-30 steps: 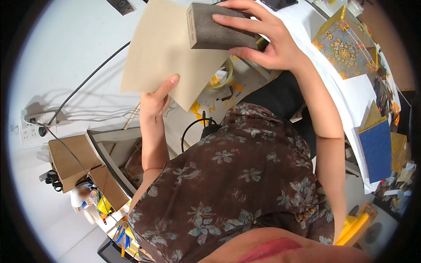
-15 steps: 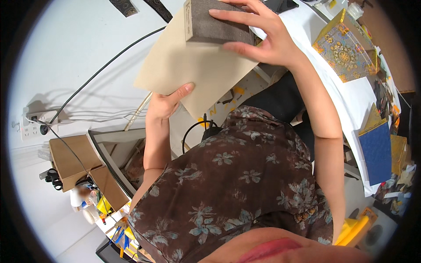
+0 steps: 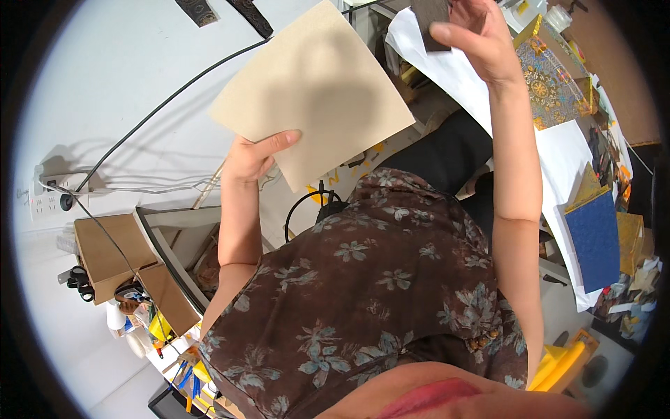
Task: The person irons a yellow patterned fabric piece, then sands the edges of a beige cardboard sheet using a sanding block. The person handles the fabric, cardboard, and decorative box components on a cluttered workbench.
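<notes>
The dark grey-brown block (image 3: 433, 26) has just swung away from the beige board (image 3: 349, 112) and now shows to the board's upper right, clear of it in this view. That leaves the board's broad face uncovered, crossed only by a soft shadow, and the board in one hand's keeping.

The left hand (image 3: 259, 155) grips the board at its lower left edge: the thumb lies flat on the near face, while the other fingers curl behind, mostly hidden. The right hand (image 3: 481, 43) holds the block, its thumb pressed on the block's side; the upper edge crops the far fingers, so their full spread cannot be told.

Right of the board lie white paper (image 3: 567, 155), a brocade-patterned box (image 3: 543, 84) and, lower, a blue panel (image 3: 592, 248); a black cable (image 3: 164, 105) arcs to its left.
</notes>
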The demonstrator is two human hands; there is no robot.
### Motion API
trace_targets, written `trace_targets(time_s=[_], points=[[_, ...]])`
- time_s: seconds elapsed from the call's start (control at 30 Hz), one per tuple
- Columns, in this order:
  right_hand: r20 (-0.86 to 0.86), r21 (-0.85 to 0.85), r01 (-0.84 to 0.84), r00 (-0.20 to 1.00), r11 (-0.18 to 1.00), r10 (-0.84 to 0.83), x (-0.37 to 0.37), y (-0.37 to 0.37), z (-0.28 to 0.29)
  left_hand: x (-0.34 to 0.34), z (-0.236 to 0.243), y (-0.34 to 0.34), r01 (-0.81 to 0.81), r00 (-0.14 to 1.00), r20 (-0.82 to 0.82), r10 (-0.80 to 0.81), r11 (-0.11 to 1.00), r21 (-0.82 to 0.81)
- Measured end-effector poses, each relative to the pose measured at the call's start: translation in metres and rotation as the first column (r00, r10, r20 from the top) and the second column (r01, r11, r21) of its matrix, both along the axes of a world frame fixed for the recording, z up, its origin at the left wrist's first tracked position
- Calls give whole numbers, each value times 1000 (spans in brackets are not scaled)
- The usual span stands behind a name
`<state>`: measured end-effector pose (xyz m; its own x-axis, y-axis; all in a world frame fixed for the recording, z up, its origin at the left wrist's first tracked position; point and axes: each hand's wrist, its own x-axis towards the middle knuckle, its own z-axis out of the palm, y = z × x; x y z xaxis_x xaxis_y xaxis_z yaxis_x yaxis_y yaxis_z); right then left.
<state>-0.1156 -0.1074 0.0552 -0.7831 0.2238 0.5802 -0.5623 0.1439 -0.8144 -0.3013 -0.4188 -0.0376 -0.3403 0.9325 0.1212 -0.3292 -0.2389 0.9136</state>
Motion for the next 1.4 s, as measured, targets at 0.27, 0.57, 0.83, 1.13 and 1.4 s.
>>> trace_targets(time_s=[0.27, 0.57, 0.83, 1.13, 1.4], points=[[145, -210, -331, 920, 920, 364, -1, -5, -6, -5, 17, 12, -65, 995, -82, 60, 996, -60], [192, 8, 215, 958, 977, -212, -11, -28, -5, 1, 18, 25, -97, 975, -204, 89, 995, -27], [303, 256, 197, 913, 946, -272, -2, -39, -59, -16, 10, 10, -321, 936, -137, 325, 946, 53], [139, -9, 64, 988, 998, -62, -43, -47, -33, -16, 13, 3, -434, 878, -172, 447, 894, 107], [180, 165, 121, 972, 979, -150, -19, -29, -81, -33, 11, -11, -525, 829, -105, 550, 829, 192]])
